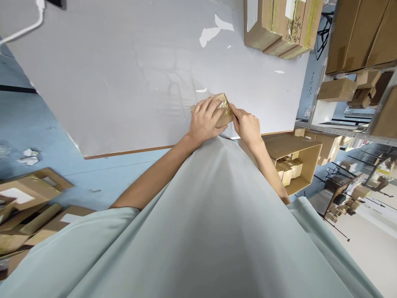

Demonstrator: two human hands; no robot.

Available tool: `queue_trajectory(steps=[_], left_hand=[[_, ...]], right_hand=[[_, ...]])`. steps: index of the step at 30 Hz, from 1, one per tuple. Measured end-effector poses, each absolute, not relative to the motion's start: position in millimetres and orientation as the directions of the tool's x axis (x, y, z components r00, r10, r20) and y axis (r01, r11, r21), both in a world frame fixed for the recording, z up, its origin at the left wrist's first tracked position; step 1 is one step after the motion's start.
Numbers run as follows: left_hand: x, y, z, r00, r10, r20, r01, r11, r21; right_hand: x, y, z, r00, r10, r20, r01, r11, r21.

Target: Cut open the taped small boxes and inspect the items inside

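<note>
A small cardboard box (224, 117) with shiny clear tape over it sits at the near edge of the grey table, close against my shirt. My left hand (205, 118) lies over its left side, fingers curled across the top and holding it. At the box's right edge, my right hand (247, 125) is closed, with thumb and forefinger pinched against the corner. Whether a tape end is between those fingertips is too small to tell. The underside of the box is hidden.
Scraps of white paper (208, 35) lie on the grey table (118, 82). Taped boxes (282, 31) stand at its far right. An open carton (313, 165) with small boxes inside is below right. Shelving (336, 130) with cartons rises at right; more cartons (34, 194) lie lower left.
</note>
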State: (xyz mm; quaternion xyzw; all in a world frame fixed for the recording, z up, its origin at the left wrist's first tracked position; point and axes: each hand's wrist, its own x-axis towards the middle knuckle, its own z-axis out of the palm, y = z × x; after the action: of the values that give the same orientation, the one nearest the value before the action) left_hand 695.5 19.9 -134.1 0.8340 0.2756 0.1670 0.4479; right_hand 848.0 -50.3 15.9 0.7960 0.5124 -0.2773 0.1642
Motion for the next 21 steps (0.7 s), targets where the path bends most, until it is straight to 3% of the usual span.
queue_trajectory(steps=[12, 21], left_hand=[[700, 20, -138, 0.817, 0.572, 0.068, 0.27, -0.484, 0.832], [697, 23, -134, 0.844, 0.534, 0.052, 0.271, -0.508, 0.818]], right_hand=[[831, -38, 18, 0.474, 0.62, -0.626, 0.837, -0.538, 0.101], [825, -52, 25, 0.508, 0.581, -0.636, 0.807, -0.58, 0.115]])
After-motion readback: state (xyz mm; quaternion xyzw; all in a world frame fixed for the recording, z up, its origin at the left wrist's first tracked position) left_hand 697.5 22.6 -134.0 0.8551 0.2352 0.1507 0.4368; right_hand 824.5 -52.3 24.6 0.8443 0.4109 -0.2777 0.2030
